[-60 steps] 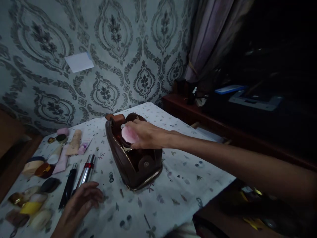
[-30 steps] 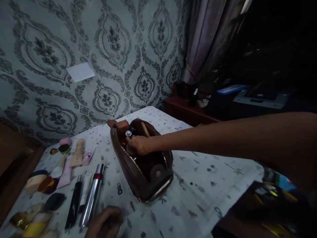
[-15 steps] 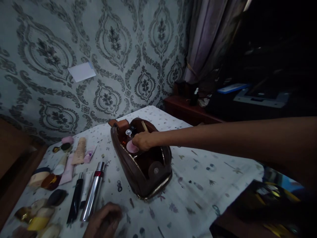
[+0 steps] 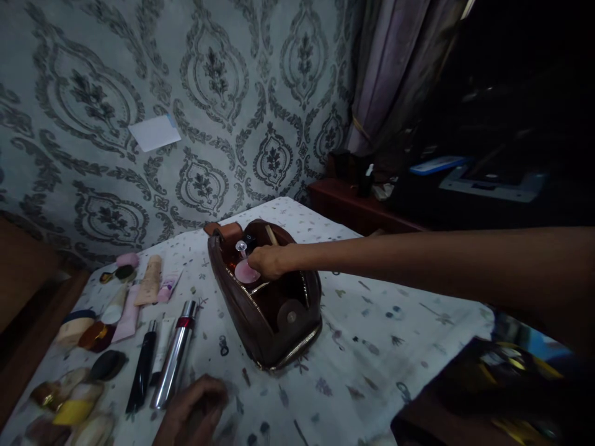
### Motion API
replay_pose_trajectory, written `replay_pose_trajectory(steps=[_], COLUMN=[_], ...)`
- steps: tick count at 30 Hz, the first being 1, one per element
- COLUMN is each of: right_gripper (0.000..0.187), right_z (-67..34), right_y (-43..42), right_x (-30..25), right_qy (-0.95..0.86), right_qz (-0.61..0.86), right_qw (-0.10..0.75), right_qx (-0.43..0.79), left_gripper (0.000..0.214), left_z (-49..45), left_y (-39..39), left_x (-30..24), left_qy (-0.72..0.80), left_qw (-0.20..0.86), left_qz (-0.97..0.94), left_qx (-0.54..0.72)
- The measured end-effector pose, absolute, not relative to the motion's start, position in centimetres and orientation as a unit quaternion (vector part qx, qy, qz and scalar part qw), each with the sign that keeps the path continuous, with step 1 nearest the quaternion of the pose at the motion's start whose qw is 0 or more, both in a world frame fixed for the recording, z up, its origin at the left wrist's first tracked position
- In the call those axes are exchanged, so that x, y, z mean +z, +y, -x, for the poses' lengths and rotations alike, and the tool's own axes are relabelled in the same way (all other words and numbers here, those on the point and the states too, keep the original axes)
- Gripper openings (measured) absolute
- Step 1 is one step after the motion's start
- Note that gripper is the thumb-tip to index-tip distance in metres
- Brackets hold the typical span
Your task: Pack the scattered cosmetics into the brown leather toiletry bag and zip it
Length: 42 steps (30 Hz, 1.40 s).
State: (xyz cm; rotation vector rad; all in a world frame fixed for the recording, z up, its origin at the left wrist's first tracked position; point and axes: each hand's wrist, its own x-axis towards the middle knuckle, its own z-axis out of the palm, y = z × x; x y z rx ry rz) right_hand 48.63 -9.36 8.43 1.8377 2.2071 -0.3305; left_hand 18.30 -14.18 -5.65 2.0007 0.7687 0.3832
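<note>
A brown zippered cosmetic bag (image 4: 242, 328) stands unzipped on the patterned cloth. My right hand (image 4: 269, 261) reaches into it from the right, fingers closed at the edge of a pink round item (image 4: 246, 272); its fingertips are partly hidden. Beside that hand a clear faceted knob (image 4: 241, 248) and a gold stick-like item (image 4: 271, 235) show inside the bag. At the lower edge, my left hand (image 4: 198, 406) hovers or rests loosely curled, fingers apart from the thumb, with nothing visible in it. Nearest to it lies a silver tube with a red band (image 4: 174, 356).
Left of the bag lie a black tube (image 4: 143, 368), a white tube (image 4: 162, 347), a beige tube (image 4: 149, 282), a pink tube (image 4: 126, 316) and several jars, one with a yellow band (image 4: 74, 412). The patterned wall (image 4: 209, 111) closes the back; a reddish cabinet (image 4: 344, 201) stands behind right.
The pink round item has shifted slightly left and up in the bag beside my right hand. My left hand is almost where it was.
</note>
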Motion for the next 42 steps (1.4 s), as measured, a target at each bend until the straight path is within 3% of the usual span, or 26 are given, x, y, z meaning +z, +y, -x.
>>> replay_pose_trajectory(steps=[5,7,11,14,18,23,25,27,30,35,42], right_gripper=[0.019,0.027,0.032,0.032,0.033,0.016,0.014,0.026,0.030,0.033,0.038], right_z=[-48.6,-48.5,-48.1,-47.2,-44.6,-40.6,-39.2,-37.9,-35.9,-32.7,-30.8], right_y=[-10.7,-11.8,-14.9,-17.6,-20.7,-22.4,-22.0,-20.8,-18.3,-14.4,-12.9], right_x=[10.8,11.6,11.5,10.1,7.2,2.6,0.5,-1.4,-4.0,-6.7,-9.1], right_qy=[0.788,0.794,0.766,0.792,0.839,0.843,0.818,0.776,0.699,0.621,0.674], right_qz=[-0.612,-0.607,-0.585,-0.488,-0.403,-0.386,-0.395,-0.402,-0.426,-0.472,-0.450], right_qw=[0.035,-0.032,-0.266,-0.358,-0.327,-0.252,-0.276,-0.328,-0.381,-0.433,-0.475], right_qx=[-0.059,-0.026,-0.028,-0.078,-0.164,-0.276,-0.315,-0.360,-0.431,-0.452,-0.343], left_gripper=[0.029,0.029,0.024,0.026,0.027,0.031,0.034,0.035,0.033,0.028,0.025], left_z=[-18.3,-17.8,-16.4,-16.1,-16.9,-18.5,-19.1,-19.5,-19.8,-18.4,-15.7], left_y=[-15.1,-15.0,-13.7,-12.9,-13.1,-14.2,-14.4,-14.6,-14.9,-14.6,-6.7], left_x=[-4.4,-3.6,-2.1,-2.1,-2.9,-2.5,-2.0,-1.6,-1.2,-0.5,0.7], left_qy=[0.357,0.400,0.488,0.501,0.528,0.585,0.609,0.627,0.641,0.645,0.582], left_qw=[0.466,0.422,0.201,0.035,-0.076,-0.089,-0.067,-0.040,-0.008,0.028,-0.109], left_qz=[-0.776,-0.766,-0.792,-0.828,-0.836,-0.806,-0.791,-0.778,-0.765,-0.761,-0.806], left_qx=[0.230,0.275,0.305,0.250,0.126,0.023,-0.003,-0.027,-0.056,-0.066,-0.011])
